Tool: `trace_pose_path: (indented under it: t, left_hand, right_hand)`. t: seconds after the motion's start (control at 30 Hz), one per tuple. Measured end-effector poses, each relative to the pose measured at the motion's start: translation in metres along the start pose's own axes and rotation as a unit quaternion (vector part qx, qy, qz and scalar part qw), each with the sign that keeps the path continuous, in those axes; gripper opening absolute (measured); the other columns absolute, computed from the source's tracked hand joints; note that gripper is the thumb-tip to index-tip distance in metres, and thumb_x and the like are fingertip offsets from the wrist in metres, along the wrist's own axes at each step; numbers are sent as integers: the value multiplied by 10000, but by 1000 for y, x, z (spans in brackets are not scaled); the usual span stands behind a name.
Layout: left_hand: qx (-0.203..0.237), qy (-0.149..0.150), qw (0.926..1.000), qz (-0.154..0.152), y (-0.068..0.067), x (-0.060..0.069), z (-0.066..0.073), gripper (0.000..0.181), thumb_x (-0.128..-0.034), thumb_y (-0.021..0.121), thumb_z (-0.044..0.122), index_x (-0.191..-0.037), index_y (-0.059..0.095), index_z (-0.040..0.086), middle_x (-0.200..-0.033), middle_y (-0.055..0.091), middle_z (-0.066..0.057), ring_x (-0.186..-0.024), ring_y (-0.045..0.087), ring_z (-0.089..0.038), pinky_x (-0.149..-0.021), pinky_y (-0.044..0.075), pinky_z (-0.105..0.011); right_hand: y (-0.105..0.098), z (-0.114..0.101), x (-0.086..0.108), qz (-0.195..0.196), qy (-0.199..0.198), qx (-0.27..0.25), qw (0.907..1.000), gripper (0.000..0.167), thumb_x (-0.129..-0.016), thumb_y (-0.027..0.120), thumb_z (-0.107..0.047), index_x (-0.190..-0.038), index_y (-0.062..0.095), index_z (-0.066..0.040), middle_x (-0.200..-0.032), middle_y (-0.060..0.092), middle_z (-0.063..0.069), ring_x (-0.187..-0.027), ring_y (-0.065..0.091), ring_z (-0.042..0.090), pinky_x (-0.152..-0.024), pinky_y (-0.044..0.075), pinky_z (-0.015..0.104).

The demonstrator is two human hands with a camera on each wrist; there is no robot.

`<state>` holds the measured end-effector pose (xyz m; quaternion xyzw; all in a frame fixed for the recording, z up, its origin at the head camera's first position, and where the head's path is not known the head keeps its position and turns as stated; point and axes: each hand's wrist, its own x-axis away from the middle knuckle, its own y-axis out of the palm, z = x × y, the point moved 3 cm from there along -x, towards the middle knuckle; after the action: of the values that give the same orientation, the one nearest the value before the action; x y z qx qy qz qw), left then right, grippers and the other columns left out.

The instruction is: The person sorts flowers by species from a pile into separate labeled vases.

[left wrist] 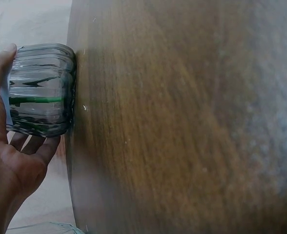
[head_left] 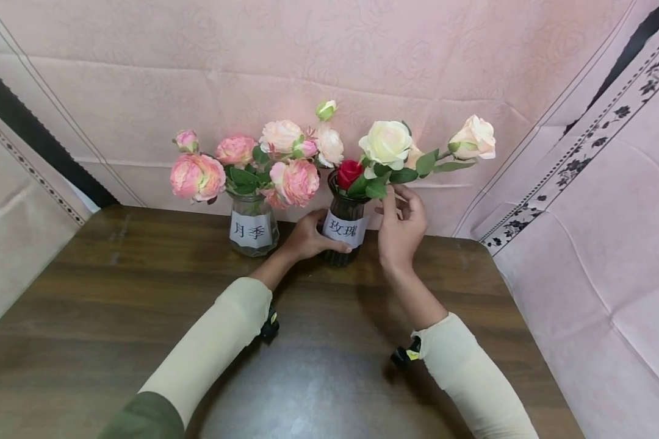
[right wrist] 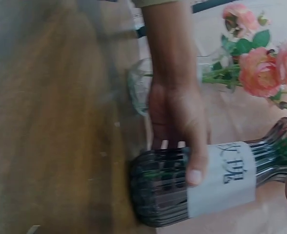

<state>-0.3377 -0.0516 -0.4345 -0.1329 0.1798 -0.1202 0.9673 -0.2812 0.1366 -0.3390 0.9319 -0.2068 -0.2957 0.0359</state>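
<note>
My left hand (head_left: 310,236) grips the dark ribbed glass vase (head_left: 337,255) low down, thumb across its white paper label (head_left: 344,230). A green stem (left wrist: 41,99) shows through the glass in the left wrist view. The vase holds a red rose (head_left: 349,174), a large white rose (head_left: 385,145) and a peach rose (head_left: 474,138) leaning far right. Just right of the vase mouth, my right hand (head_left: 402,228) has curled fingers pinching among the stems under the leaves; the exact stem is hidden. Only part of this hand enters the right wrist view.
Left of the dark vase, a clear glass vase (head_left: 252,249) with a label holds several pink flowers (head_left: 198,177). Both stand near the back edge of the brown wooden table (head_left: 143,292). A pink patterned cloth (head_left: 252,49) hangs close behind.
</note>
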Motion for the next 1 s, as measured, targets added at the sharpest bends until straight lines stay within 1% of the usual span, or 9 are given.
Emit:
trace_pose_path:
  t: [0.1, 0.2, 0.33, 0.4, 0.5, 0.6, 0.77, 0.87, 1.0]
  left_hand:
    - [24, -12, 10000, 23, 0, 0, 0, 784, -789, 1045, 126, -1471, 665, 63, -1385, 768, -166, -1273, 751, -355, -1145, 596, -553]
    - [28, -4, 10000, -7, 0, 0, 0, 782, -797, 1043, 131, -1476, 662, 64, -1386, 768, -163, -1275, 749, -349, -1150, 594, -549]
    - [47, 1, 10000, -44, 1, 1, 0, 781, -806, 1037, 127, -1486, 656, 62, -1394, 763, -166, -1281, 747, -349, -1157, 591, -545]
    - [56, -2, 10000, -27, 1, 1, 0, 778, -802, 1037, 120, -1480, 659, 58, -1381, 766, -171, -1268, 752, -353, -1146, 594, -545]
    - [58, 8, 10000, 8, 1, 2, -1, 765, -797, 1038, 112, -1465, 668, 53, -1367, 772, -174, -1256, 754, -352, -1142, 594, -538]
    - [43, 12, 10000, -9, 1, 3, -2, 751, -807, 1034, 125, -1460, 670, 60, -1365, 773, -170, -1256, 752, -344, -1145, 587, -532]
    - [15, -85, 10000, -22, 0, 6, -5, 780, -826, 1030, 161, -1501, 643, 102, -1403, 754, -140, -1295, 733, -327, -1174, 563, -533]
    - [28, -188, 9998, -43, -1, 8, -5, 807, -846, 1020, 181, -1533, 601, 123, -1433, 730, -130, -1330, 713, -328, -1211, 537, -546]
    - [176, -338, 9991, -200, 0, 12, -1, 862, -874, 999, 214, -1587, 523, 126, -1484, 688, -137, -1378, 684, -337, -1248, 508, -565]
  right_hand:
    - [3, -2, -6, -80, -10, -145, 9999, 178, -1085, 758, -118, -1173, 777, 35, -1108, 760, 71, -819, 729, 239, -722, 673, 318]
    - [4, 1, -7, -290, 217, -148, 9992, 137, -1054, 750, -26, -1122, 778, 91, -1045, 720, 65, -742, 707, 143, -660, 650, 272]
    - [1, 5, -2, -523, 633, -307, 9962, 197, -1011, 735, 68, -1190, 791, 131, -1026, 671, 5, -756, 719, 98, -647, 648, 258]
    - [-1, 6, 1, -602, 740, -429, 9945, 253, -1019, 747, 57, -1261, 786, 119, -989, 693, 1, -749, 726, 116, -649, 653, 260]
    - [-7, 10, 5, -669, 793, -453, 9936, 277, -1043, 754, 11, -1304, 782, 97, -919, 739, 34, -722, 737, 148, -647, 656, 260]
    - [-16, 13, 11, -755, 819, -316, 9933, 260, -1062, 731, 3, -1292, 776, 115, -912, 750, 90, -719, 734, 137, -635, 651, 248]
    - [-33, 24, 16, -906, 1105, 14, 9897, 252, -1047, 692, 56, -1272, 755, 152, -1019, 784, 31, -753, 726, 109, -637, 648, 237]
    - [-44, 31, 17, -1049, 1422, 288, 9838, 264, -1043, 691, 54, -1289, 762, 117, -1032, 793, -37, -777, 736, 117, -660, 656, 237]
    - [-58, 37, 18, -1161, 1752, 526, 9762, 272, -1056, 689, 53, -1314, 770, 73, -998, 781, -58, -819, 746, 150, -693, 658, 237]
